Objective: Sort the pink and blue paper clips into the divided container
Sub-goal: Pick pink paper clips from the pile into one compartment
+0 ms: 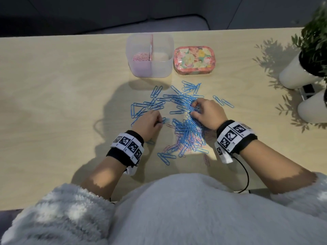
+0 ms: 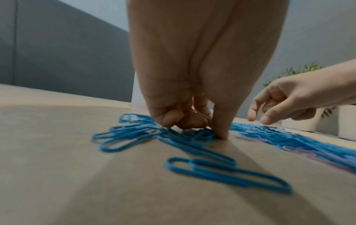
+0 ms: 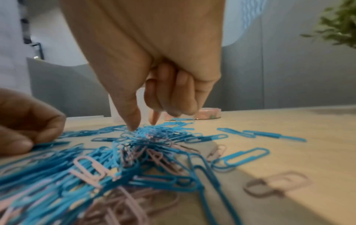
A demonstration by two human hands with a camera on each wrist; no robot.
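A heap of blue paper clips [image 1: 185, 124] mixed with pink paper clips [image 3: 90, 169] lies in the middle of the table. More blue clips [image 1: 146, 106] are spread out to its left. The translucent divided container [image 1: 159, 68] stands behind the heap, and its left compartment holds pink clips [image 1: 141, 56]. My left hand [image 1: 160, 121] is on the table left of the heap. Its curled fingers [image 2: 169, 120] and thumb pinch at blue clips [image 2: 194, 134]. My right hand [image 1: 192, 108] reaches down onto the heap's far side. Its thumb [image 3: 133, 126] and forefinger are apart and touch the top clips.
A floral tin [image 1: 193, 60] sits right of the container. Two white plant pots [image 1: 293, 71] [image 1: 313, 106] stand at the table's right edge. Stray blue clips [image 1: 223, 101] lie right of my right hand, and a pink clip [image 3: 277, 185] lies near the front.
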